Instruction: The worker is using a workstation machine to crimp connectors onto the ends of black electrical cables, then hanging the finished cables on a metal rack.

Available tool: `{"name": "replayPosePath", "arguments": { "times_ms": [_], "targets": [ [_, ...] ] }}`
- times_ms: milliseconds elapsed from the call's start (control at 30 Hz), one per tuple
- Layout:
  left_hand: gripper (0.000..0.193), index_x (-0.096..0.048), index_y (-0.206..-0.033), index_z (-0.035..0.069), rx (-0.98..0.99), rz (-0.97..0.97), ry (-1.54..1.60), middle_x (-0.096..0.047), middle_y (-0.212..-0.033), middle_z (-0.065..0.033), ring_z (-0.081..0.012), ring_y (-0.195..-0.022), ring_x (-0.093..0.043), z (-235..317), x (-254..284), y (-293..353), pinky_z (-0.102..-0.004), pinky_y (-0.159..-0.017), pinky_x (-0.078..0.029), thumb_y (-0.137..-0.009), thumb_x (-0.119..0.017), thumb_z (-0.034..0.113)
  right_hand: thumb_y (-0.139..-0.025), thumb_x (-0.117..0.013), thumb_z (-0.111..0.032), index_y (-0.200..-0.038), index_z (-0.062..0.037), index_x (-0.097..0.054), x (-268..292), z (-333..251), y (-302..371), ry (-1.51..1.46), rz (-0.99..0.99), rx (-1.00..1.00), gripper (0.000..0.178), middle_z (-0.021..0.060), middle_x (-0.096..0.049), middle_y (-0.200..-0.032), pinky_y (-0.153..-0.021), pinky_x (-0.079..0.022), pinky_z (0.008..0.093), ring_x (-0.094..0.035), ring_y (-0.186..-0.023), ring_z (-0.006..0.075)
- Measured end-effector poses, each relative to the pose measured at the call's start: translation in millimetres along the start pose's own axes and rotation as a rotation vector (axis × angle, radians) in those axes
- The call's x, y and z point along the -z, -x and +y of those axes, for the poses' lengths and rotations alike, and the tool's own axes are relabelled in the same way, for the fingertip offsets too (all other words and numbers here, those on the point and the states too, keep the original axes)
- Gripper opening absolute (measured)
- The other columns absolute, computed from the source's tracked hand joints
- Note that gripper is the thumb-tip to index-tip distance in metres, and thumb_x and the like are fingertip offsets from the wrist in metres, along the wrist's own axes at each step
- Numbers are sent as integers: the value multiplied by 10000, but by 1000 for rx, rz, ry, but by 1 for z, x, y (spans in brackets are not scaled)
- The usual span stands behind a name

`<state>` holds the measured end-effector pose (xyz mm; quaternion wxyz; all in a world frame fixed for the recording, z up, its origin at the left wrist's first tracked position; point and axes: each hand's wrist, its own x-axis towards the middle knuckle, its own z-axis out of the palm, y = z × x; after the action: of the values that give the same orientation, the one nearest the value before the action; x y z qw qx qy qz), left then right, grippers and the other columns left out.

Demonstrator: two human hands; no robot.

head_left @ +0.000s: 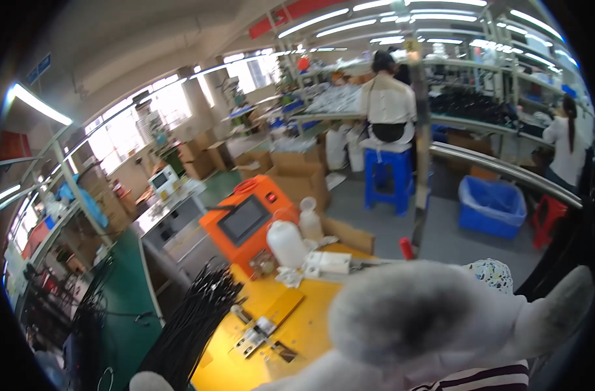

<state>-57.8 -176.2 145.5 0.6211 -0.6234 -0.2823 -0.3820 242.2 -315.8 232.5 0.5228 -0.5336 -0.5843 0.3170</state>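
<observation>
Black cables beside barely-seen left hand

- White tube lights blazing in rows overhead!
- Far left, bright glass windows, daylight flooding in.
- Nearer left, a long green-topped bench.
- Smooth grey floor beyond, a blue plastic stool standing there.
- And right, a blue plastic bin, red plastic stool beside it!
</observation>
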Motion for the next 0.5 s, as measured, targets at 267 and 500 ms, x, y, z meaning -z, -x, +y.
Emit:
{"name": "replayPosePath", "arguments": {
  "times_ms": [267,500],
  "targets": [
    [481,-359,-1341,62,-564,-137,-1722,-579,-1137,-156,-275,-997,-553,-5,-15,-86,-465,-861,-404,-956,-343,350,-920,-469,-569,-1443,-41,-304,-24,67,-57,-1276,723,662,761,117,-623,-1042,-835,-501,318,-620,-924,240],
    [235,-663,-1020,-29,-2351,1548,-2997,-695,-891,-126,-246,-849,-656,-9,-104,-5,-347,-808,-515,-862,-531,86,-929,-430,-571,-1412,-5,-346,-49,117,-122,-1107,-287,612,749,129,-640,-1006,-741,-517,350,-630,-830,241]
  ]
}}
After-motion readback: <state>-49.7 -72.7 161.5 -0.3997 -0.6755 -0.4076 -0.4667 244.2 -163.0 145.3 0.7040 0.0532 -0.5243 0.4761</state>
